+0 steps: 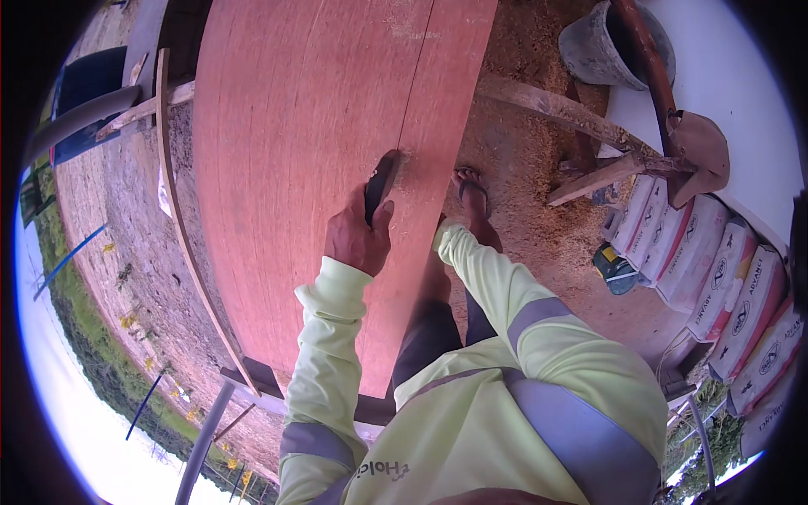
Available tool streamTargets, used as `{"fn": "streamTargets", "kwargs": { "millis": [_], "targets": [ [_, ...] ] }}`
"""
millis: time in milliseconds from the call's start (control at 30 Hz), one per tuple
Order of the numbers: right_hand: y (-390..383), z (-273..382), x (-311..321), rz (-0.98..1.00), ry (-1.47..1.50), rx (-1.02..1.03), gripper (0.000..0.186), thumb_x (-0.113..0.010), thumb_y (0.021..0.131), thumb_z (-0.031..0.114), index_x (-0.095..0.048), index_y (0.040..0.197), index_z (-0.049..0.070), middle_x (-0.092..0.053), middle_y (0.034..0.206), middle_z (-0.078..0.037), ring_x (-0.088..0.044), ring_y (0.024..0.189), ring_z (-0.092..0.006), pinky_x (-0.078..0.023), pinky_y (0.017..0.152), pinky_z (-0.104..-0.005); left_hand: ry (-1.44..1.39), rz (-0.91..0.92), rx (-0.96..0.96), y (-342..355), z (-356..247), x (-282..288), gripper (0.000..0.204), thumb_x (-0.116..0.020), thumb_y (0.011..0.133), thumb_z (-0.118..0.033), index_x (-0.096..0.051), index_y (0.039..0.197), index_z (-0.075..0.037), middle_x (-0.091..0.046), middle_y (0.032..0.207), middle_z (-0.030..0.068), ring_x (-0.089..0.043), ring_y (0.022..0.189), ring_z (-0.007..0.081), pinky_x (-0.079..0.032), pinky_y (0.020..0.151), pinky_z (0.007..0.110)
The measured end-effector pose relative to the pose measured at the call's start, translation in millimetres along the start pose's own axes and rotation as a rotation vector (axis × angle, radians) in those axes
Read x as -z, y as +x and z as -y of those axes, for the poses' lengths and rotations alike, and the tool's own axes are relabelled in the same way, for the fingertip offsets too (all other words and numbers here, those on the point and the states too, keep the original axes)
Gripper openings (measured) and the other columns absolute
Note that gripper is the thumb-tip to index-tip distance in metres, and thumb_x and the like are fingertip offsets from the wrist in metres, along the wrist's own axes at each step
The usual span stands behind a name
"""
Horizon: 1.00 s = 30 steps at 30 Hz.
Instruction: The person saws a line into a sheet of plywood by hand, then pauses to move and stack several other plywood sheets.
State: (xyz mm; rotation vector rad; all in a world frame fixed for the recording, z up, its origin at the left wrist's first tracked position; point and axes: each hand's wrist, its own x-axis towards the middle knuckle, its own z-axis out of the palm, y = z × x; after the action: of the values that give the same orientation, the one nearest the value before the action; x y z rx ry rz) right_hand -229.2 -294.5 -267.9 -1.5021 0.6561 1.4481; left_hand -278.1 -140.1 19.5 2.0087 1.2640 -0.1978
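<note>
My left hand [358, 236] is closed around a dark, narrow, elongated hand tool [383, 187], whose exact kind I cannot make out. The tool's far end rests at a dark straight line running lengthwise along a large reddish-brown wooden panel [278, 168]. Pale dust and small shavings lie around that end. Only a sliver of my right hand [439, 221] shows past its cuff, at the panel's right edge; its fingers are hidden. Both forearms wear pale yellow-green sleeves with grey bands.
A long thin wooden strip [174, 194] runs along the panel's left side. Wooden trestle pieces [564, 109], a grey bucket [585, 46] and a rusty-brown shovel [699, 151] stand at the right. Stacked sacks [720, 269] and a yellow-and-dark tool [617, 269] sit nearby. Sawdust covers the ground.
</note>
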Motion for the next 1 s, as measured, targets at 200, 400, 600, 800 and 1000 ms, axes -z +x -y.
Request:
{"fn": "streamTargets", "kwargs": {
  "millis": [200, 400, 600, 800, 1000],
  "targets": [
    [36.0, -41.5, -12.6, -0.059, -0.081, 0.092, 0.035, -0.064, 0.086, 0.024, -0.062, 0.116, 0.009, -0.065, 0.106, -0.016, -0.064, 0.098, -0.0324, -0.049, 0.089, -0.0464, -0.114, -0.083, -0.140, -25.6, 18.7, -8.7, 0.040, -0.056, 0.094, -0.020, -0.049, 0.127, 0.000, -0.066, 0.086, 0.0212, -0.067, 0.076, 0.0384, -0.052, 0.067, 0.041],
    [82.8, -35.4, -4.6, -0.100, -0.210, 0.182, 0.033, -0.064, 0.085, 0.024, -0.063, 0.115, 0.008, -0.066, 0.104, -0.015, -0.065, 0.095, -0.0310, -0.050, 0.087, -0.0444, -0.089, -0.091, -0.193, -47.9, 46.7, -24.3, 0.048, -0.055, 0.093, -0.020, -0.044, 0.131, 0.007, -0.066, 0.086, 0.0174, -0.068, 0.072, 0.0312, -0.054, 0.067, 0.037],
    [117.7, -33.6, -11.0, -0.124, -0.308, 0.240, 0.032, -0.065, 0.085, 0.023, -0.064, 0.113, 0.007, -0.067, 0.101, -0.014, -0.065, 0.093, -0.0296, -0.051, 0.085, -0.0423, -0.234, 0.010, -0.057, -54.8, 55.1, -24.6, 0.058, -0.062, 0.087, -0.022, -0.043, 0.132, 0.009, -0.060, 0.113, 0.0290, -0.064, 0.099, 0.0444, -0.054, 0.083, 0.043],
    [110.5, -44.9, -7.6, -0.152, -0.366, 0.250, 0.031, -0.066, 0.085, 0.023, -0.065, 0.111, 0.006, -0.068, 0.098, -0.013, -0.066, 0.090, -0.0281, -0.051, 0.083, -0.0403, -0.208, 0.027, -0.040, -57.6, 57.8, -24.0, 0.060, -0.064, 0.087, -0.023, -0.043, 0.132, 0.009, -0.061, 0.112, 0.0292, -0.064, 0.099, 0.0446, -0.054, 0.083, 0.043],
    [96.6, -48.6, -1.7, -0.176, -0.424, 0.256, 0.030, -0.067, 0.085, 0.022, -0.065, 0.109, 0.005, -0.069, 0.095, -0.012, -0.067, 0.087, -0.0267, -0.052, 0.081, -0.0382, -0.198, 0.006, -0.089, -54.5, 56.7, -19.6, 0.061, -0.067, 0.085, -0.022, -0.043, 0.132, 0.009, -0.061, 0.112, 0.0295, -0.065, 0.099, 0.0448, -0.054, 0.082, 0.042]
  ]
}}
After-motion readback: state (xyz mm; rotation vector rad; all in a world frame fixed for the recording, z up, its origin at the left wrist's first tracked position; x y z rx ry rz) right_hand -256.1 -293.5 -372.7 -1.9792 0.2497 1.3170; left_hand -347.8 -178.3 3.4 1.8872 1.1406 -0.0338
